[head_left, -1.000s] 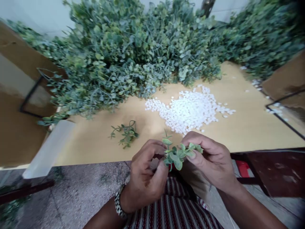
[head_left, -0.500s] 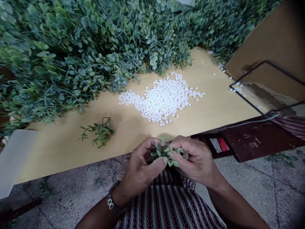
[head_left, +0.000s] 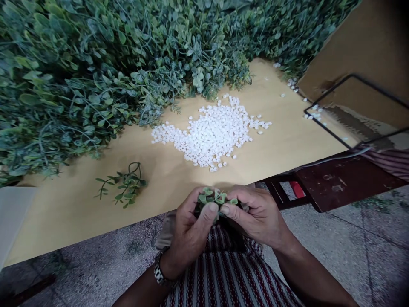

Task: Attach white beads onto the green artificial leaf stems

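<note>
Just off the table's front edge, my left hand (head_left: 193,230) and my right hand (head_left: 258,215) both grip one small sprig of artificial leaves (head_left: 220,197). Both thumbs press on it from above, close together. Fingers hide the sprig's lower part and stem. A heap of small white plastic beads or caps (head_left: 214,132) lies on the table beyond my hands. To the left, a loose green sprig (head_left: 128,185) rests on the tabletop, apart from my hands.
A thick mass of artificial foliage (head_left: 111,72) covers the back of the table (head_left: 166,187). At the right stand a cardboard piece (head_left: 351,55) and a black wire frame (head_left: 329,134). A dark red stool (head_left: 345,183) is below. A pale sheet (head_left: 14,213) lies at the left edge.
My thumbs have come closer together on the sprig, and its leaves have shifted between my fingers. The view has swung slightly; the bead heap and loose sprig look otherwise the same.
</note>
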`<act>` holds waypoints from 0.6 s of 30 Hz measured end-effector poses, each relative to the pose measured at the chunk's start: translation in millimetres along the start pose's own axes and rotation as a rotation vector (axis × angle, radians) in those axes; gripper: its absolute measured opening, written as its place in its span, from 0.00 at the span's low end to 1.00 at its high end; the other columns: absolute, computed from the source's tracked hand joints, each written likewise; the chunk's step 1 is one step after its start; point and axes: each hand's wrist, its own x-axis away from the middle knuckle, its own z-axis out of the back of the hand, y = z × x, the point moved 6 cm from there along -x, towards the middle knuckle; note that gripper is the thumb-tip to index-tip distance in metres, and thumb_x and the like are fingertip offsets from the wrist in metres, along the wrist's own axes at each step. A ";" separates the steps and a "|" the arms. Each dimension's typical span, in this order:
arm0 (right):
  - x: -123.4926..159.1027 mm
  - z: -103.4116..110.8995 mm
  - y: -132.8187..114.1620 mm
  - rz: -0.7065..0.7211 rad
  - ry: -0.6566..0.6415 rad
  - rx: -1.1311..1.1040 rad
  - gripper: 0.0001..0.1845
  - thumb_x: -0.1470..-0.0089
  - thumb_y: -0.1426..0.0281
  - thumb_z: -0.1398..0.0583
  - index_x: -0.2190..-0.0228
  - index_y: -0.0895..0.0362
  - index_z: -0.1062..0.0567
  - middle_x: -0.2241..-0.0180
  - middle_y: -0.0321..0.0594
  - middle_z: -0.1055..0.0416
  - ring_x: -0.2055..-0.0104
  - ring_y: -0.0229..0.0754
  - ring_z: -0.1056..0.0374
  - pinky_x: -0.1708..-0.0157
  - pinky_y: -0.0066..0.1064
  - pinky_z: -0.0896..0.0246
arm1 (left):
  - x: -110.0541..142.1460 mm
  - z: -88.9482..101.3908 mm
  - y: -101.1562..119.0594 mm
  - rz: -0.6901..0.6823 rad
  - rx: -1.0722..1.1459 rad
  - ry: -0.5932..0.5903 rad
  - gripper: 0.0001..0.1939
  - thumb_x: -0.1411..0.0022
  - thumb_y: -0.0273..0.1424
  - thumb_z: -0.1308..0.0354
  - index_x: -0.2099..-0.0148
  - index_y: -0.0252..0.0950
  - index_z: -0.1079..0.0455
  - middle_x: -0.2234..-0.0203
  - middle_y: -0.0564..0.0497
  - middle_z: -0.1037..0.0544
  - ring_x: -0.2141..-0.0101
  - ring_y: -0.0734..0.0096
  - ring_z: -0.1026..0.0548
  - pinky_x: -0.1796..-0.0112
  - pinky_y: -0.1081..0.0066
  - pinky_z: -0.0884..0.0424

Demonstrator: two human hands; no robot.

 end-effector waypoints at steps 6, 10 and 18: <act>-2.8 -2.8 5.0 -0.020 -0.059 -0.094 0.08 0.47 0.74 0.39 0.78 0.59 0.28 0.82 0.30 0.35 0.80 0.29 0.40 0.79 0.22 0.44 | -3.6 -1.8 6.6 -0.019 0.050 -0.013 0.08 0.44 0.31 0.38 0.60 0.40 0.23 0.66 0.49 0.27 0.63 0.68 0.30 0.64 0.72 0.31; -3.3 -9.4 12.1 -0.111 -0.104 -0.255 0.13 0.50 0.70 0.36 0.82 0.60 0.28 0.85 0.30 0.35 0.83 0.28 0.42 0.83 0.21 0.46 | -5.1 -7.1 9.7 0.048 0.154 -0.015 0.07 0.48 0.31 0.36 0.64 0.38 0.22 0.66 0.49 0.28 0.67 0.70 0.30 0.72 0.75 0.31; 2.4 -21.2 8.6 -0.060 -0.068 -0.104 0.12 0.48 0.68 0.37 0.80 0.59 0.26 0.83 0.34 0.30 0.81 0.31 0.35 0.79 0.24 0.38 | -0.7 -5.9 6.1 0.117 0.193 0.029 0.04 0.44 0.29 0.40 0.71 0.34 0.28 0.68 0.52 0.34 0.73 0.78 0.35 0.75 0.77 0.33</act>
